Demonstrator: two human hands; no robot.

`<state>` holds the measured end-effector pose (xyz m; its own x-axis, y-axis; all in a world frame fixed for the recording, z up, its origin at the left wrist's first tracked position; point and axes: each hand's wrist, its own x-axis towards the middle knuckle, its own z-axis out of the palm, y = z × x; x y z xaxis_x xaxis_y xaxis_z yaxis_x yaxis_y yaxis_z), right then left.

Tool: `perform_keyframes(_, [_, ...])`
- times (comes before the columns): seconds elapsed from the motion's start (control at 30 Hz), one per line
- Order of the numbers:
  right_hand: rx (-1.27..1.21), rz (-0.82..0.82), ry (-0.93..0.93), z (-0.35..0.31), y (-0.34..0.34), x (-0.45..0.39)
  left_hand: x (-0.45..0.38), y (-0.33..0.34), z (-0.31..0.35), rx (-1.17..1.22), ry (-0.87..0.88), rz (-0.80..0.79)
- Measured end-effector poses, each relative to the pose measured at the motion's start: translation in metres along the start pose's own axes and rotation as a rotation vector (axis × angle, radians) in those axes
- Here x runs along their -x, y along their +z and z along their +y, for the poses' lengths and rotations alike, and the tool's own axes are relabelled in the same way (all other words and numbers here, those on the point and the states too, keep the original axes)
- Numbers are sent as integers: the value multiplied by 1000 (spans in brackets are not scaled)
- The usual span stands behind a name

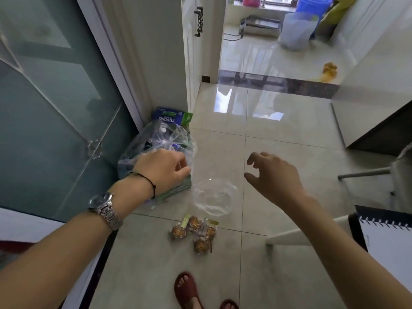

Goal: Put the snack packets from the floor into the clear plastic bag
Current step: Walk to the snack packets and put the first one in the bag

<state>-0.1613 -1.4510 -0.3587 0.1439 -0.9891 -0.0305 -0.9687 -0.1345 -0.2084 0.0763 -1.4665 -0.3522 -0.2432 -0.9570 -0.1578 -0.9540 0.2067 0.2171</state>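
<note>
Below, four small clear-wrapped golden snack packets (196, 233) lie on the tiled floor (278, 134), near the crumpled clear plastic bag (156, 143). Left hand (163, 169) grips green packets at the bag; right hand (270, 172) hovers empty, fingers spread. One-handed, the limp bag mouth could collapse, spilling packets.

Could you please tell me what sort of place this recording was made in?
Most likely a home hallway: glossy floor tiles, a frosted glass door, a white cabinet, and a blue bucket in the room beyond.
</note>
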Motion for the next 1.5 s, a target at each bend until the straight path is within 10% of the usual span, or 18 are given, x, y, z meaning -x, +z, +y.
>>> perform_keyframes(0.37, [-17, -43, -55, 28, 80, -52, -59, 74, -13, -4, 6, -20])
perform_keyframes(1.07, [-45, -36, -129, 165, 545, -106, -194, 551, -73, 9, 29, 61])
perform_keyframes(1.5, [-128, -41, -158, 193, 671, -82, -197, 698, -82, 30, 45, -1])
